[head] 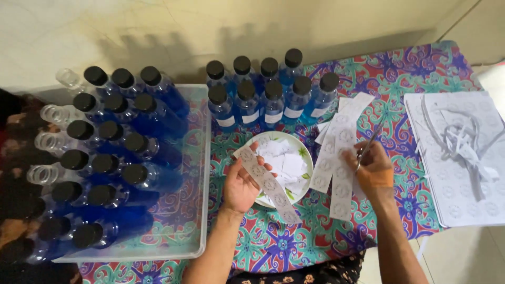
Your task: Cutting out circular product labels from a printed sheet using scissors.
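My left hand holds a long white strip of round labels that runs diagonally over the edge of a white plate. The plate holds several small cut paper pieces. My right hand grips a pair of scissors, blades pointing up and away, resting over more label strips laid on the patterned tablecloth. Behind the plate stand several blue bottles with black caps.
A clear plastic tray at the left holds many blue black-capped bottles and a few uncapped ones. At the right lies a white label sheet with paper trimmings on top. The colourful tablecloth covers the table.
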